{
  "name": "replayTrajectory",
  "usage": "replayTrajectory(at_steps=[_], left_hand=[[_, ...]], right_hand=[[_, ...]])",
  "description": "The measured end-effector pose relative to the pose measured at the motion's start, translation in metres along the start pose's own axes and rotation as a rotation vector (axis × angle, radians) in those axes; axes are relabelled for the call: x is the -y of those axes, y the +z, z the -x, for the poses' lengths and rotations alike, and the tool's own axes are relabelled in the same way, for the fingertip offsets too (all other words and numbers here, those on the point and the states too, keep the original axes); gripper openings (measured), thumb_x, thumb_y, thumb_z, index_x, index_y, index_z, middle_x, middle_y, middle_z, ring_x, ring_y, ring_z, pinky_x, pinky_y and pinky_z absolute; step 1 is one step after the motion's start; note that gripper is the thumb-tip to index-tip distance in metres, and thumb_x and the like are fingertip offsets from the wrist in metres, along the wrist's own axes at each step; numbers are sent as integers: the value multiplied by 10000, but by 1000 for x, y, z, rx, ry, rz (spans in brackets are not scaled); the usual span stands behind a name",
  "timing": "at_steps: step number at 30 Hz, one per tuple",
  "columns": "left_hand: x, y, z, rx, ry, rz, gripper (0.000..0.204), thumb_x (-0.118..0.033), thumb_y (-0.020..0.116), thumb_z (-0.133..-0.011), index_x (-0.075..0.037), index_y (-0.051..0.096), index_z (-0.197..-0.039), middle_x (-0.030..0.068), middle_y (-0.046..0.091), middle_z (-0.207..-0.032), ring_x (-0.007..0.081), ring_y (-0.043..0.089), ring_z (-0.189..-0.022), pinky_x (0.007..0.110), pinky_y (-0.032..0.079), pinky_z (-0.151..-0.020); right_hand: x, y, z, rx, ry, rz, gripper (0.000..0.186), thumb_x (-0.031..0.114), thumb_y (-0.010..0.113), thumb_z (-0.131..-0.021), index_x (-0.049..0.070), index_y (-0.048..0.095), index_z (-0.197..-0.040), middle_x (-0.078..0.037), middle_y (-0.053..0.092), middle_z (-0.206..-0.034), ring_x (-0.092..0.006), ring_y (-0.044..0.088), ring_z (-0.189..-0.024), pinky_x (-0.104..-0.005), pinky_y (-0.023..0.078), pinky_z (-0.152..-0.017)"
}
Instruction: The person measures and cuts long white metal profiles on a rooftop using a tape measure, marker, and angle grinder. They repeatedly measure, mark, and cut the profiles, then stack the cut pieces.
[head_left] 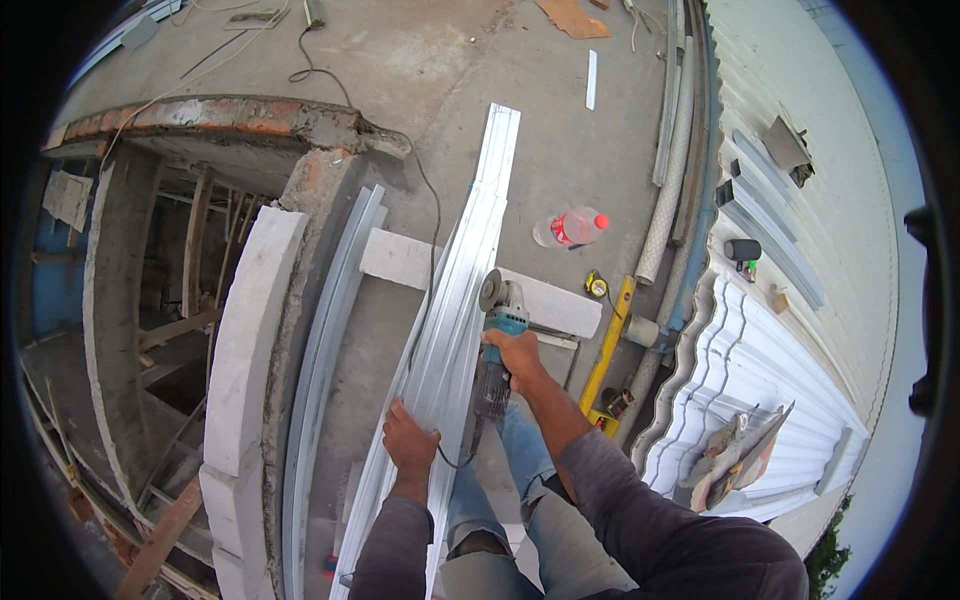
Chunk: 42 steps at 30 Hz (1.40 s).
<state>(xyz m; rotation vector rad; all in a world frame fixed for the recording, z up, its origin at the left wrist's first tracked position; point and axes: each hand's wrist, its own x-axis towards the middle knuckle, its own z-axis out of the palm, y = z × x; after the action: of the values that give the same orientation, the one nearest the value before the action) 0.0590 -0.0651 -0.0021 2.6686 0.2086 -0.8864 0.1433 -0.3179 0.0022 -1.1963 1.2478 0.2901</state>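
My right hand [515, 355] is closed round a teal and black angle grinder [496, 384], its disc beside long silver metal profiles [465, 270] that run from below me toward the top. My left hand [408, 438] grips those profiles lower down, fingers curled over their surface. The profiles lie across a white block [398, 260]. A black cord [428, 190] runs along them and loops below the grinder. My legs in torn jeans show underneath.
On the left, a brick-edged opening [180, 110] drops away past white blocks [250, 340] and grey channels [325, 340]. Rightward are a plastic bottle [570, 228], tape measure [596, 285], yellow level [610, 350], pipes [665, 230] and a corrugated roof [760, 370] holding scrap pieces.
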Motion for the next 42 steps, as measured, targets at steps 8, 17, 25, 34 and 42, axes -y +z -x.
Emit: replayTrajectory(at_steps=[8, 17, 25, 34, 42], left_hand=[[7, -2, -4, 35, 42, 26, 1075, -238, 967, -630, -48, 366, -1502, 193, 549, -1349, 415, 589, -1251, 529, 547, -1004], [6, -5, -4, 85, 22, 57, 1075, -212, 949, -637, -5, 355, -1508, 229, 532, -1387, 442, 556, -1294, 512, 508, -1087], [10, 2, -5, 98, 23, 30, 991, -241, 965, -672, -20, 397, -1453, 201, 547, -1370, 419, 580, -1247, 535, 536, -1009], [14, 7, -8, 117, 7, 0, 1007, -258, 973, -669, -21, 386, -1452, 197, 548, -1352, 422, 577, -1248, 538, 530, -1020], [9, -4, -7, 129, 17, 22, 1031, -255, 967, -643, -16, 379, -1455, 211, 543, -1349, 428, 561, -1273, 526, 522, -1046]], right_hand=[[6, 7, 12, -7, 9, -8, 266, 98, 847, -780, -9, 703, -977, -102, 715, -888, -208, 691, -684, -393, 582, -594], [-1, 14, 8, -69, 1, 45, 303, 118, 864, -758, 4, 726, -1002, -96, 708, -909, -208, 679, -717, -392, 565, -630], [12, 14, 7, -79, 5, 68, 289, 140, 869, -750, -18, 731, -949, -102, 719, -874, -204, 679, -676, -387, 555, -611], [9, 17, 3, -88, -28, 63, 304, 136, 867, -757, -32, 729, -969, -105, 716, -883, -213, 687, -687, -390, 568, -620], [-13, 21, 11, -83, 28, 53, 266, 145, 858, -748, -15, 747, -930, -108, 730, -879, -212, 684, -701, -404, 549, -649]])
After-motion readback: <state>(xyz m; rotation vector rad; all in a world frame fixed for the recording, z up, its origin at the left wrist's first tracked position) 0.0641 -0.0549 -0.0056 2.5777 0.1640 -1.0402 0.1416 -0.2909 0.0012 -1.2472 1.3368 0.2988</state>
